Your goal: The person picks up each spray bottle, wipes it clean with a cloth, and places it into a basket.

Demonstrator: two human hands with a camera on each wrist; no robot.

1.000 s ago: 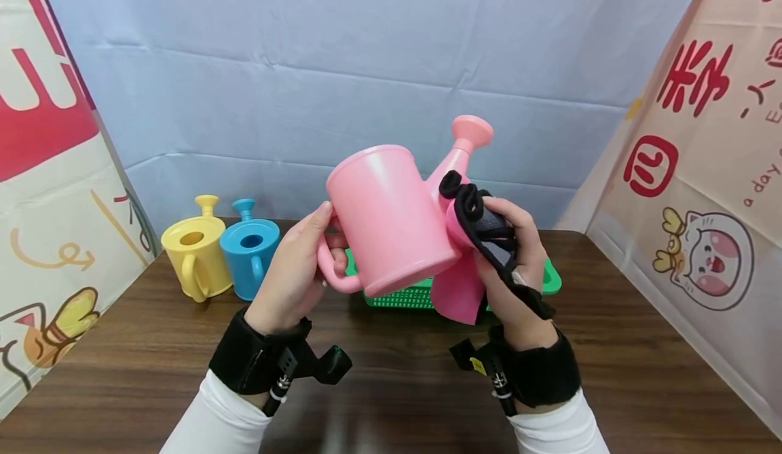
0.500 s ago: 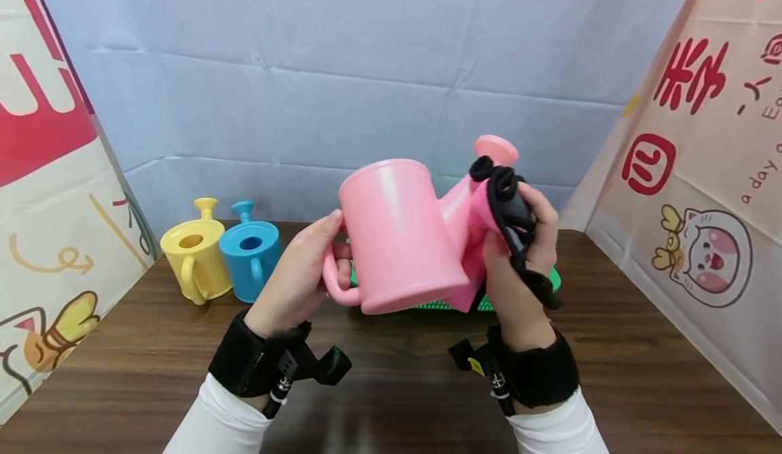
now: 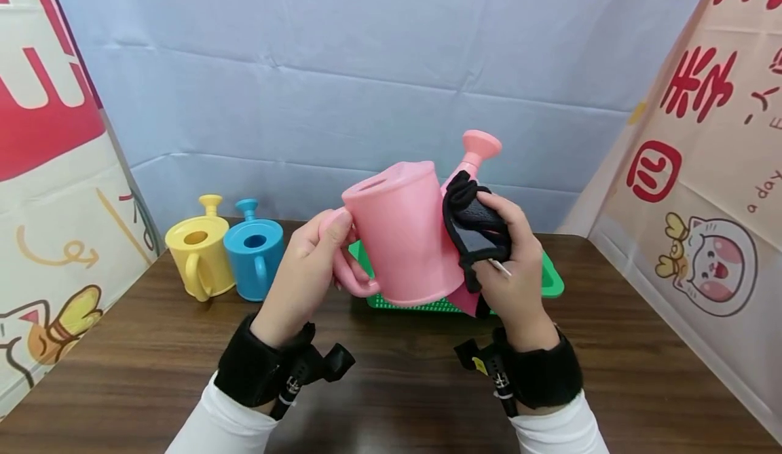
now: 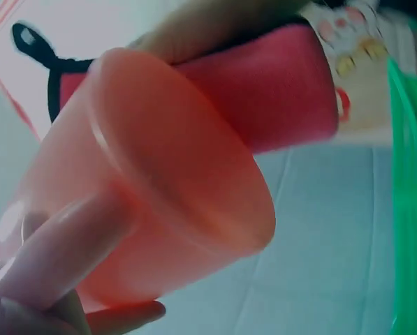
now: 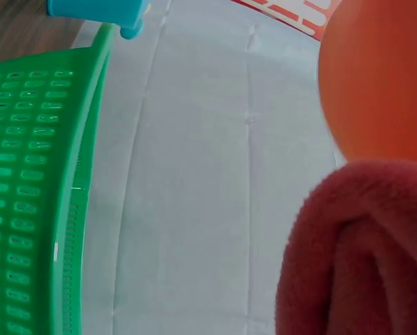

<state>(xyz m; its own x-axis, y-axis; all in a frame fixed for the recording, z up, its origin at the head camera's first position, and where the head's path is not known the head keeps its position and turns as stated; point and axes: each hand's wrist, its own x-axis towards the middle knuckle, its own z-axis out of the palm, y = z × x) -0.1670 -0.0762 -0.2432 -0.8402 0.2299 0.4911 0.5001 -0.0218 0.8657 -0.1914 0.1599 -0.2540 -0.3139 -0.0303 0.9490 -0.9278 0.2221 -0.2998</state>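
A pink watering can (image 3: 406, 237) is held up above the table, slightly tilted, with its top opening partly showing and its sprinkler head pointing up and right. My left hand (image 3: 308, 267) grips the can's handle, which shows close up in the left wrist view with the can's base (image 4: 215, 181). My right hand (image 3: 513, 271) holds a bunched cloth (image 3: 479, 227), pink on one face and grey on the other with black trim, against the can's side below the spout. The cloth's fuzzy pink folds (image 5: 362, 237) fill the lower right of the right wrist view. Part of the spout is hidden behind it.
A green perforated basket (image 3: 552, 283) stands on the wooden table (image 3: 403, 386) behind the held can. To the left, a yellow watering can (image 3: 200, 254) and a blue watering can (image 3: 253, 257) stand side by side. Fabric backdrops enclose the back and sides.
The can first shifts right and slightly down, then turns so that its top opening comes into view. The cloth in my right hand moves along with it, now showing more grey.
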